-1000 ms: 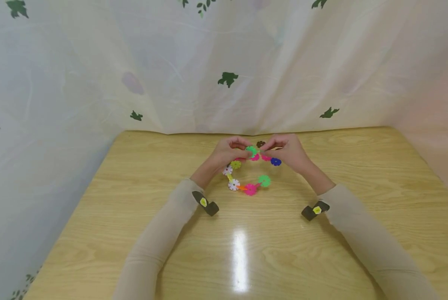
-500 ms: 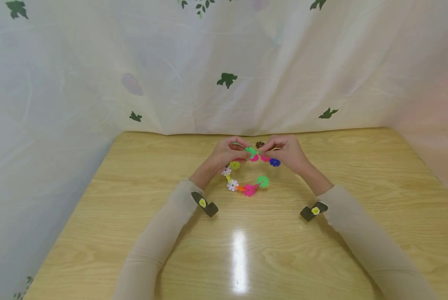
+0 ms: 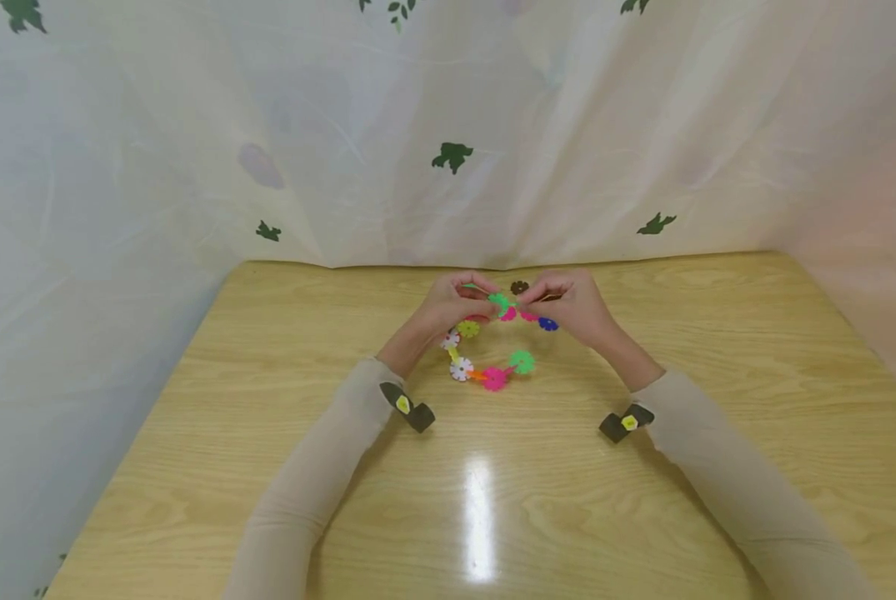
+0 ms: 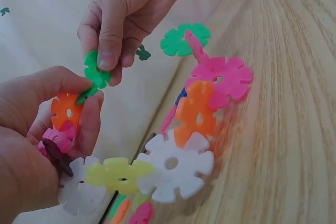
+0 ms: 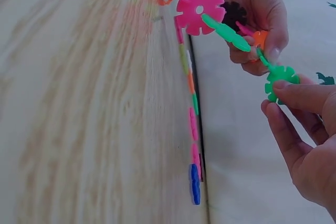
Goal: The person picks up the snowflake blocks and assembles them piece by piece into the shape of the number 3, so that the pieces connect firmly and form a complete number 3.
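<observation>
A chain of flat, flower-shaped plastic pieces in many colours curves over the wooden table. My left hand grips its upper end, thumb and fingers pinching an orange piece there. My right hand pinches a green piece between thumb and forefinger, its edge meeting the orange piece. In the right wrist view the green piece sits at my right fingertips, just below the left hand. White, yellow and pink pieces hang lower in the chain.
A brown piece lies just behind the hands and a blue piece under the right hand. A pale curtain with dark leaf prints hangs close around the table's back and sides. A bright glare streak marks the near tabletop.
Both hands and the chain stay in almost the same place, still pinching at the green piece. Only the view shifts slightly.
</observation>
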Demonstrator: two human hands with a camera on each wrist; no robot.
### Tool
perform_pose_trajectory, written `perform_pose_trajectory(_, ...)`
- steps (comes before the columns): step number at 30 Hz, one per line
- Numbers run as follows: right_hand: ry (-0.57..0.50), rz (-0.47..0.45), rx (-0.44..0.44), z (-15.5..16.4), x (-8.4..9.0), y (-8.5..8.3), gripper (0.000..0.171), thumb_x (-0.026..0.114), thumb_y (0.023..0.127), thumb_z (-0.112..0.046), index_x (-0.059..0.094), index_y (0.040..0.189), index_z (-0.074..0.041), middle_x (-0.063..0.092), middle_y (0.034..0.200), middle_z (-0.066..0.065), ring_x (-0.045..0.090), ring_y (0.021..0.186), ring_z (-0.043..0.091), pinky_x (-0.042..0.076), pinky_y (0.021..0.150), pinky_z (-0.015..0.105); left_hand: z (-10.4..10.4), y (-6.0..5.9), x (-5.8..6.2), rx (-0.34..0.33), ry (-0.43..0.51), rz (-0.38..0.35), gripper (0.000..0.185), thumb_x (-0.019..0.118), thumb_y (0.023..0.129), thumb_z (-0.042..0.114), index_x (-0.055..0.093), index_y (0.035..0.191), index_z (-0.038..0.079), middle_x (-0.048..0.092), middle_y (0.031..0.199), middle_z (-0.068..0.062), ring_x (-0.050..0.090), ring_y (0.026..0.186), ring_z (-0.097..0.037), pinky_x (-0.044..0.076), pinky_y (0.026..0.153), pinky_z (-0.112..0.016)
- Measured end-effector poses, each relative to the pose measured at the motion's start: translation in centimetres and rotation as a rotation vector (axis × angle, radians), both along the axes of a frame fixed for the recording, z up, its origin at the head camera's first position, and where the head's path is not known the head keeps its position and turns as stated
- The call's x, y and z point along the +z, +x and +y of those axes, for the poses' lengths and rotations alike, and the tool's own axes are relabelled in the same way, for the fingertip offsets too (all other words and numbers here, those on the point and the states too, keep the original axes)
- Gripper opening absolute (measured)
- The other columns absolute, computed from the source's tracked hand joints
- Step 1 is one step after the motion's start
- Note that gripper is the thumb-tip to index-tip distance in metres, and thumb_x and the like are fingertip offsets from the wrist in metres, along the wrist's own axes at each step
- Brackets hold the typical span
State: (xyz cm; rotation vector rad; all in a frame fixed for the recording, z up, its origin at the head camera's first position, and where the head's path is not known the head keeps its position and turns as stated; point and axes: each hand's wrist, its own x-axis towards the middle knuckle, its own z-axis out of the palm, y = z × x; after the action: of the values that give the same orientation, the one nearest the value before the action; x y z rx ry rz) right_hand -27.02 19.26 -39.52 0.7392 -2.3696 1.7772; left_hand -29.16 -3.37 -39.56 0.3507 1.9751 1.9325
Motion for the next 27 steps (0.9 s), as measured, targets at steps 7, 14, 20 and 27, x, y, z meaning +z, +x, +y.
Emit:
perform_pose_trajectory(7,0.006,0.031,-0.002,-0.4,0.2,0.3,0.005,0.076,0.085,0.008,0.079,0.087,0.005,0.073,0.088,0.024,0.072,0.072,0.013,0.062,0.066,0.024,-0.1,0.1,0.4,-0.014,-0.007,0.010,0.019,0.073,0.086,-0.005,0.070,0.105,-0.001,0.072,0.090,-0.006,0.070,0.077,-0.016,0.058,0.094,-0.057)
perform_pose_trajectory(14,0.051,-0.038,-0.020,-0.5,0.3,0.4,0.004,0.077,0.087,0.004,0.078,0.090,0.003,0.075,0.095,0.019,0.073,0.080,0.013,0.063,0.071,0.026,-0.2,0.2,0.5,-0.031,-0.016,0.010,0.017,0.073,0.087,-0.004,0.069,0.104,0.000,0.071,0.092,-0.006,0.069,0.078,-0.016,0.053,0.098,-0.062)
perform_pose_trajectory(20,0.213,-0.104,0.021,0.0,1.2,0.1,0.013,0.077,0.090,-0.005,0.076,0.102,0.000,0.075,0.105,0.018,0.072,0.093,0.024,0.061,0.075,0.029,-0.3,0.0,0.3,-0.064,-0.038,0.014,0.018,0.073,0.087,-0.002,0.069,0.104,0.003,0.073,0.091,-0.006,0.070,0.078,-0.017,0.057,0.095,-0.057)
perform_pose_trajectory(27,0.453,-0.248,0.089,2.2,2.8,-1.1,0.031,0.076,0.091,-0.008,0.069,0.119,0.003,0.071,0.121,0.022,0.070,0.110,0.034,0.061,0.089,0.037,-0.5,-0.1,0.2,-0.073,-0.043,0.017,0.019,0.074,0.087,-0.001,0.069,0.103,0.006,0.073,0.091,-0.004,0.071,0.081,-0.020,0.057,0.095,-0.057)
